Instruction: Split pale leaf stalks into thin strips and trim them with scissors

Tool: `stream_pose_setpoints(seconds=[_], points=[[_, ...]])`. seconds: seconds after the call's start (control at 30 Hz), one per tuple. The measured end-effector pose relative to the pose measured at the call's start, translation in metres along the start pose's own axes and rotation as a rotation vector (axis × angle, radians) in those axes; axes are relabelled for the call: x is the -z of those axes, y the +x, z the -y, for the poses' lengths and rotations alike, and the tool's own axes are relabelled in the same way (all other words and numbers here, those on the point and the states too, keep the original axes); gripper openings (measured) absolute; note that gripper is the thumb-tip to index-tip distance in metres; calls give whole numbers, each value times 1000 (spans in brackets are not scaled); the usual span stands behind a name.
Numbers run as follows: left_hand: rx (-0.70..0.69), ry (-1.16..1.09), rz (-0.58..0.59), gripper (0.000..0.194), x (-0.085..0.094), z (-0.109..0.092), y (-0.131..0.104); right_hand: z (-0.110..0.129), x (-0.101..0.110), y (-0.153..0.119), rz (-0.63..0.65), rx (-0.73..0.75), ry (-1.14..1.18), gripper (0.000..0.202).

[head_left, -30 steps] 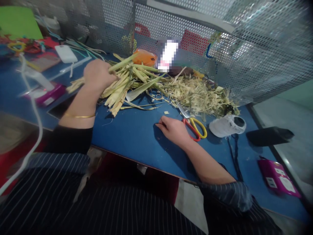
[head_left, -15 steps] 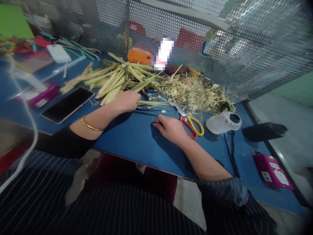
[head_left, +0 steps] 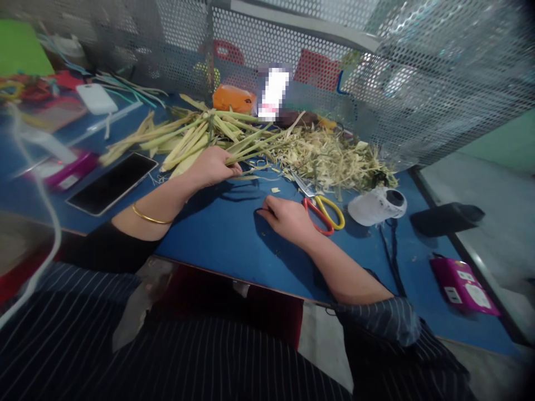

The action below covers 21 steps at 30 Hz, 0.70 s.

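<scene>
My left hand (head_left: 215, 166), a gold bangle on its wrist, is closed on a few long pale-green dried leaf strips. The leaf strips (head_left: 254, 149) reach up and right from its fingers, raised above the blue table. Just behind it lies a bundle of dried leaf stalks (head_left: 188, 136). My right hand (head_left: 288, 219) rests on the table with curled fingers, and nothing shows in them. Beside that hand are scissors (head_left: 321, 214) with one red and one yellow handle loop, their blades pointing at a heap of shredded leaf scraps (head_left: 334, 159).
A white thread cone (head_left: 376, 206) and a black cylinder (head_left: 447, 219) lie on the right, near a purple power strip (head_left: 463, 284). Left are a dark phone (head_left: 112, 182) and another purple power strip (head_left: 71, 170). A perforated metal screen (head_left: 175, 61) and an orange packet (head_left: 234, 99) stand behind.
My left hand has lifted the leaf strips, which lay flat on the table and now slant up to the right. My right hand has stayed by the scissors. The view has shifted slightly.
</scene>
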<state>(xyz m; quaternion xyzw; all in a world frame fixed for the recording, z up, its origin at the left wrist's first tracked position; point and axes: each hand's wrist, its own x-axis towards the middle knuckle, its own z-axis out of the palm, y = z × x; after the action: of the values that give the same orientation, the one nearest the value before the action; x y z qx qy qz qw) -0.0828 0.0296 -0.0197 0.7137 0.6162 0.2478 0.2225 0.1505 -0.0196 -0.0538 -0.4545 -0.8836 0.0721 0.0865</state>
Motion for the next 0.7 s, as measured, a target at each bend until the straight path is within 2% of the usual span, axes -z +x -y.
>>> stream_pose_setpoints(seconds=[0.03,0.13,0.17,0.2,0.27,0.33,0.4,0.5,0.6,0.7], points=[[-13,27,-68,33,4,1,1,0,0,0,-1,1,2,19],[-26,133,-366,41,15,10,6,-1,-1,1,-7,12,13,19],[-7,192,-402,39,18,14,9,-1,-2,1,-7,13,16,19],[26,251,-403,37,19,18,12,-1,-2,1,-7,14,18,18],[133,364,-288,33,19,26,20,-2,-2,1,-5,12,20,18],[134,423,-187,31,16,32,26,-2,-2,1,-4,12,21,17],[105,429,-149,27,12,35,30,-2,-1,0,-4,14,22,17],[87,394,-180,22,11,33,29,-2,-1,0,-4,17,29,17],[16,308,-241,23,14,22,20,-1,-1,0,-9,11,53,17],[-48,43,-260,23,12,6,6,0,0,1,-70,-29,176,20]])
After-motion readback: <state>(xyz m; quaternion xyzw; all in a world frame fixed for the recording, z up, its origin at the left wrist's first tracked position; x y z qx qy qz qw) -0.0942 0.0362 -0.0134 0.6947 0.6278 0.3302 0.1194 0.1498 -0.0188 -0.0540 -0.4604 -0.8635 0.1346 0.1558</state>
